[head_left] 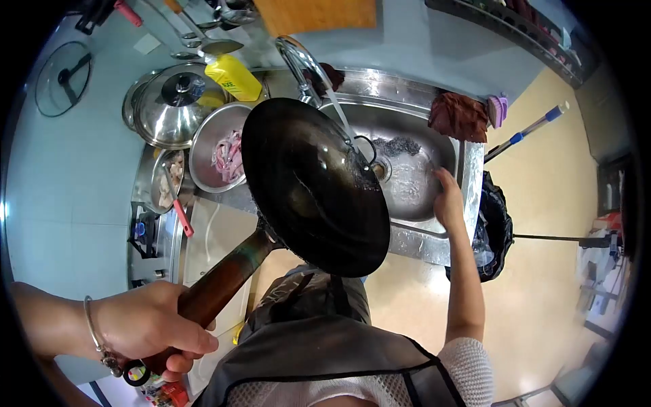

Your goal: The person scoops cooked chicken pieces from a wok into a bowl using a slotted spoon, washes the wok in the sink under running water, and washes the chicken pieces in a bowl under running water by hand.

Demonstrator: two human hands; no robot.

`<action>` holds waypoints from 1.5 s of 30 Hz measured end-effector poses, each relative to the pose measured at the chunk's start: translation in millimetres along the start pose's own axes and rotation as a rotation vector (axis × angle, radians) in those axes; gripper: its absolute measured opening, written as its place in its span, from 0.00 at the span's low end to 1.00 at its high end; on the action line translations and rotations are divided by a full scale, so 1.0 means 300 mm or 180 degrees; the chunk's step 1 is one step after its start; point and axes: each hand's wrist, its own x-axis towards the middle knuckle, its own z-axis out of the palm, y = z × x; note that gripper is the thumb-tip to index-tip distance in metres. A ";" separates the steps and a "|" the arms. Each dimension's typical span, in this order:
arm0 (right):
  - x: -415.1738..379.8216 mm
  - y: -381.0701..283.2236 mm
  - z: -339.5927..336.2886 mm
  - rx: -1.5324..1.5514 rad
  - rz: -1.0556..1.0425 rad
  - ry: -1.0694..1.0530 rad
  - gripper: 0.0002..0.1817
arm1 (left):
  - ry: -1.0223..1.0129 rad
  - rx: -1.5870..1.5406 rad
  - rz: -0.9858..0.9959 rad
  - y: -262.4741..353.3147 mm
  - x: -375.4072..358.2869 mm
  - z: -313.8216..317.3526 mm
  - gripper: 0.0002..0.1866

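Observation:
My left hand (156, 329) is wrapped round the wooden handle of a black wok (315, 186). The wok is tilted over the left part of the steel sink (424, 122), and water from the curved faucet (298, 64) runs onto its far rim. My right hand (447, 203) is over the sink's right side, fingers apart, with nothing seen in it. A dark scouring mesh (398, 146) lies in the sink near the drain (380, 171).
Left of the wok are a steel bowl (203, 152) of pinkish meat, a lidded pot (169, 112), a yellow bottle (234, 76) and a small bowl with a red-handled utensil (182, 217). A brown cloth (458, 117) hangs over the sink's right corner, above a black bag (498, 224).

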 end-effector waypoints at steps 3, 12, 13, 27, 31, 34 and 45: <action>-0.176 -0.105 -0.085 -0.0156 0.0314 0.0172 0.13 | 0.0203 0.0064 0.0075 -0.069 -0.011 0.001 0.09; -0.593 -0.779 0.002 0.1968 -0.0190 -0.2920 0.16 | 0.0232 0.0875 0.0698 -0.288 0.038 -0.083 0.10; -0.592 -0.878 0.038 0.2592 -0.0056 -0.3408 0.16 | 0.0291 0.0817 0.0842 -0.336 0.042 -0.096 0.10; -0.890 -1.642 0.139 0.7039 0.1476 -0.3084 0.35 | 0.0450 0.0757 0.1966 -0.867 0.121 -0.264 0.07; -0.921 -1.727 0.160 0.6724 0.1614 -0.2471 0.31 | 0.1387 0.1338 0.2767 -0.940 0.265 -0.336 0.07; -0.942 -1.750 0.255 0.6167 0.1225 -0.2148 0.30 | 0.1671 0.1643 0.3390 -1.008 0.350 -0.425 0.09; -0.785 -1.875 0.317 0.4933 0.0178 -0.3193 0.14 | -0.0984 -0.1599 0.4401 -1.135 0.464 -0.557 0.06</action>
